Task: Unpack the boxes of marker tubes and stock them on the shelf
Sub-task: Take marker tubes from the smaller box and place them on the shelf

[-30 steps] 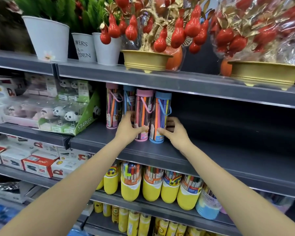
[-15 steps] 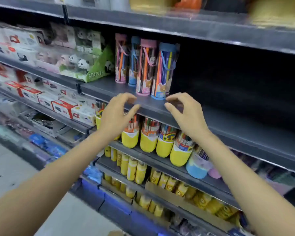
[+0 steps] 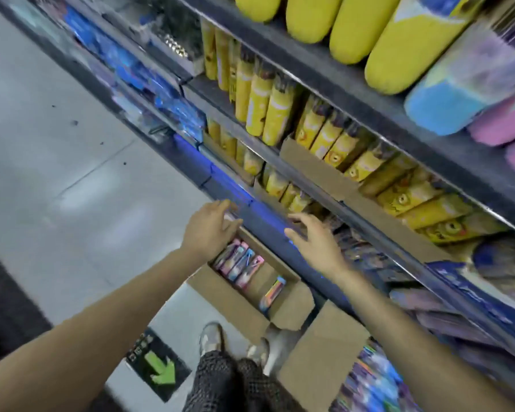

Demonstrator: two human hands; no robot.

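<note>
Both empty, loose-fingered hands, left hand [image 3: 210, 226] and right hand [image 3: 314, 237], hover above the cardboard box [image 3: 244, 304]; grabbing blurred marker tubes [image 3: 240, 264] hastily could spill them.

Retail shop aisle, stationery section. Tiered metal shelves [image 3: 324, 72] packed with rows of identical yellow tubes [image 3: 277, 114]. Open cardboard stock box [image 3: 235, 304] on tiled floor [image 3: 57, 144]; green arrow sticker [image 3: 159, 367] marks the floor.

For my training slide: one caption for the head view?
Both open hands, left hand and right hand, reach toward the floor box of marker tubes.
</note>
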